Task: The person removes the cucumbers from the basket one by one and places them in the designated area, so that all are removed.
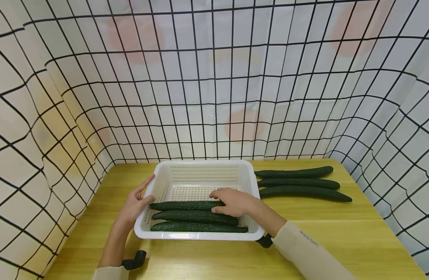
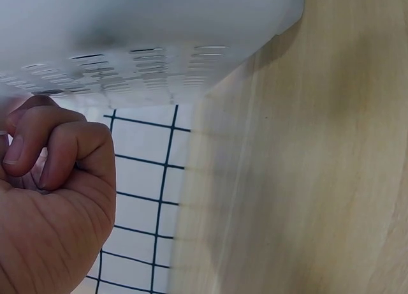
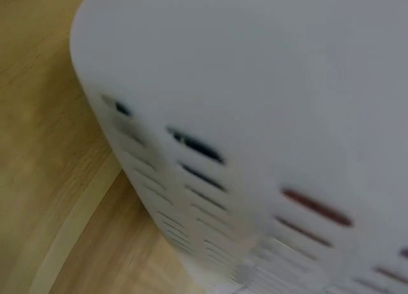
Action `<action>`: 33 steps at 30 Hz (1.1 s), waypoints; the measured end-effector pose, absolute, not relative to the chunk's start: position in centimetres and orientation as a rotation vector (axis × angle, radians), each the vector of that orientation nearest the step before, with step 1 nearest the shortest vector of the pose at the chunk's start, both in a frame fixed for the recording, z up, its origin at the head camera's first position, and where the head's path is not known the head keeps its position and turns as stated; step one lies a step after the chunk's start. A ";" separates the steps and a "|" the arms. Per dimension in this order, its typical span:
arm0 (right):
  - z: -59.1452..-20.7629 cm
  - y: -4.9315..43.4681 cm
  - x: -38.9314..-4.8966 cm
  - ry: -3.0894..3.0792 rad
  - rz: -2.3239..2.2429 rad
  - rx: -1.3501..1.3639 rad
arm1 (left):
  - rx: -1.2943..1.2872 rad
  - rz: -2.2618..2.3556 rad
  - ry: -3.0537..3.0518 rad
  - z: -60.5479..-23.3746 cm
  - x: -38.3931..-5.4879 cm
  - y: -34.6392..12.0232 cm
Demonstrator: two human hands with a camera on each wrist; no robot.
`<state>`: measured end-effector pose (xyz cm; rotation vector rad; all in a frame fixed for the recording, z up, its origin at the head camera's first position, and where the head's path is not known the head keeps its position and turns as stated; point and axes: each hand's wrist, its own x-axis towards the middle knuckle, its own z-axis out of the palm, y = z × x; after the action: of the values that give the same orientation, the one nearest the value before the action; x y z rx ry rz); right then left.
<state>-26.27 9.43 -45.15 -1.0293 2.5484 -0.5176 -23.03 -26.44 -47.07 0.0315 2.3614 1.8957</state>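
A white perforated plastic basket (image 1: pixel 200 235) stands on the table with three dark green cucumbers lying side by side along its front. My left hand (image 1: pixel 133 204) holds the basket's left rim, thumb over the edge and index finger stretched along it. In the left wrist view, the other fingers (image 2: pixel 67 141) are curled beside the basket's outer wall (image 2: pixel 159 26). Reaching over the right rim, my right hand (image 1: pixel 235 202) grips the right end of the rearmost cucumber (image 1: pixel 186 205) between thumb and fingers. The middle cucumber (image 1: pixel 195 217) and front cucumber (image 1: pixel 198 227) lie nearer me.
Three more cucumbers (image 1: pixel 302 191) lie on the wooden table (image 1: pixel 305 233) right of the basket, their left ends close to its wall. A black wire grid (image 1: pixel 214 103) with pale cloth behind it encloses the back and sides. Black wrist devices (image 1: pixel 134 260) show at both wrists.
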 end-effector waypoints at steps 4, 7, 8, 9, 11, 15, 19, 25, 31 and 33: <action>-45.2 9.3 -26.2 2.531 -0.424 -1.015 | 0.026 1.888 2.368 -47.0 -23.0 -26.5; -45.0 9.2 -26.1 2.526 -0.388 -0.979 | 0.023 1.888 2.370 -47.0 -23.1 -26.5; -45.0 9.1 -26.1 2.527 -0.379 -0.968 | 0.022 1.888 2.372 -47.0 -23.1 -26.5; -44.9 9.1 -26.1 2.527 -0.374 -0.958 | 0.023 1.886 2.373 -47.0 -23.1 -26.5; -44.9 9.1 -26.1 2.532 -0.358 -0.950 | 0.019 1.886 2.378 -47.0 -23.1 -26.5; -45.0 9.1 -26.2 2.547 -0.328 -0.962 | 0.020 1.883 2.378 -47.0 -23.1 -26.5; -45.0 9.2 -26.3 2.558 -0.345 -0.954 | 0.021 1.881 2.377 -47.0 -23.0 -26.5; -45.1 9.3 -26.5 2.529 -0.397 -0.914 | 0.031 1.890 2.372 -47.1 -23.0 -26.4; -45.1 9.2 -26.5 2.570 -0.408 -0.923 | 0.035 1.893 2.377 -47.2 -23.0 -26.4; -45.0 9.2 -26.5 2.587 -0.424 -0.926 | 0.037 1.892 2.383 -47.2 -23.0 -26.4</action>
<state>-26.53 9.21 -45.00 -0.9265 2.5872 -0.4242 -22.98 -26.38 -47.17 0.0373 2.3830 1.8920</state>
